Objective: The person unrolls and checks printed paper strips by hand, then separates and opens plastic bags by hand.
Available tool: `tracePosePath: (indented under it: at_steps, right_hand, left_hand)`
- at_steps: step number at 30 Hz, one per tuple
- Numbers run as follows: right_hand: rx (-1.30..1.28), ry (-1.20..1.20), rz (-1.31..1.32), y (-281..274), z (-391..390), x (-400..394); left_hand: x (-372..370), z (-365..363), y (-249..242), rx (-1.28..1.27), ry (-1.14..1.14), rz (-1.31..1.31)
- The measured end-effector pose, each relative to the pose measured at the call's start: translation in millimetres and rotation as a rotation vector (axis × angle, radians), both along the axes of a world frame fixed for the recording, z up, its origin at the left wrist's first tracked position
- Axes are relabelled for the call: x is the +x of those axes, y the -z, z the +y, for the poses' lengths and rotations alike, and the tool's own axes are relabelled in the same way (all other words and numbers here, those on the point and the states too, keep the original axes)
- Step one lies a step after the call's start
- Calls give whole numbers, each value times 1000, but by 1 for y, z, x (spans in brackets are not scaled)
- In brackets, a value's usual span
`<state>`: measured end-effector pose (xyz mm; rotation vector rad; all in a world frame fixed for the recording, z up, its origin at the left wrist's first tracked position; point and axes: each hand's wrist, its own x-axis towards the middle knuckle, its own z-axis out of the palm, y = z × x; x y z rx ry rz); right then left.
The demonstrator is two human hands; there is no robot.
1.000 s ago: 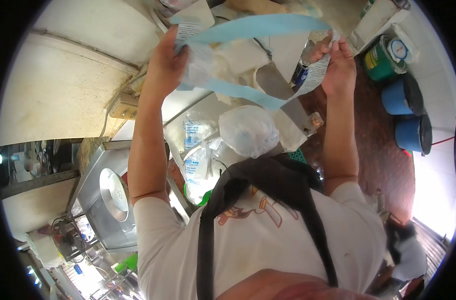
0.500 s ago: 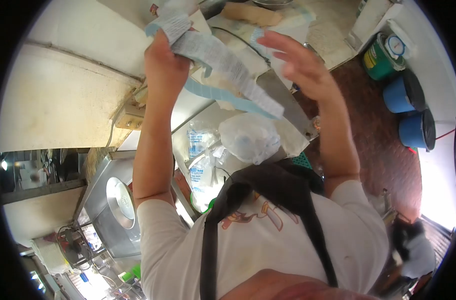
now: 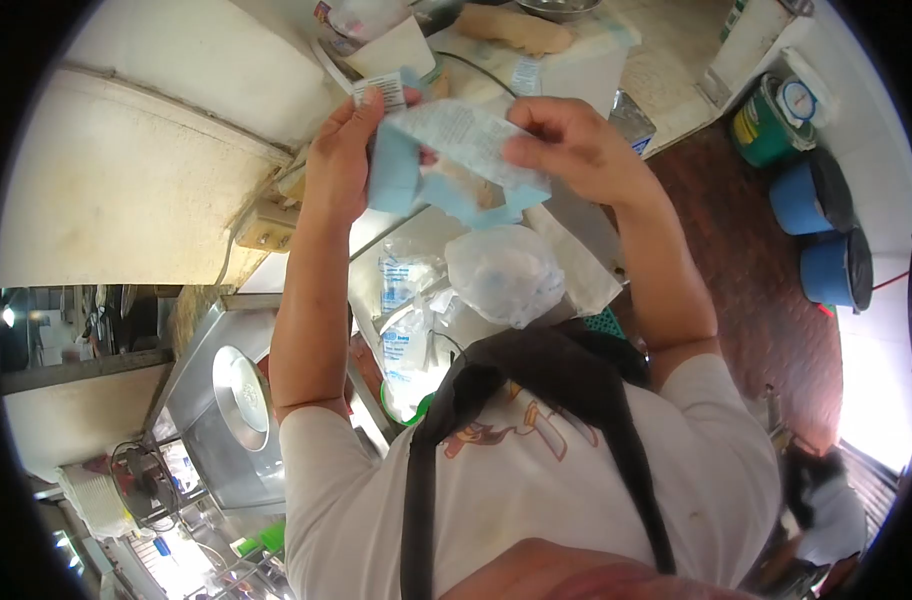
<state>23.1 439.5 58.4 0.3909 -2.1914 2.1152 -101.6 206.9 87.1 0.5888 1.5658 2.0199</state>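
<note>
A long receipt (image 3: 461, 135), white with fine print on one side and pale blue on the other, stretches in a bent loop between both hands. My left hand (image 3: 346, 150) is closed on its left end, with the thumb pressed over a folded printed part. On the other side, my right hand (image 3: 576, 145) pinches the strip's right part between thumb and fingers. Below the paper, a knotted white plastic bag (image 3: 506, 275) sits on the counter, apart from both hands. Printed clear plastic packs (image 3: 401, 310) lie to its left.
A brown paper-like bundle (image 3: 516, 30) and a metal bowl (image 3: 558, 8) are at the back of the counter. Blue bins (image 3: 804, 195) and a green bucket (image 3: 761, 125) stand on the right. At lower right is another person (image 3: 831, 510). A metal lamp shade (image 3: 241, 398) shows at left.
My right hand, open and blurred before, has moved left and now grips the receipt. The strip's hanging end has come up between the hands. My left hand is slightly lower.
</note>
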Motion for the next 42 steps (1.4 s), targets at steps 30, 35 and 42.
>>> tracePosePath:
  at_steps: [30, 35, 42]
  right_hand:
    - [220, 322, -286, 94, 100, 42]
    - [39, 262, -166, 72, 104, 57]
    - [132, 118, -194, 44, 116, 63]
  left_hand:
    - [26, -34, -34, -274, -607, 1055]
    - [15, -61, 17, 202, -535, 136]
    - [26, -153, 96, -305, -516, -23]
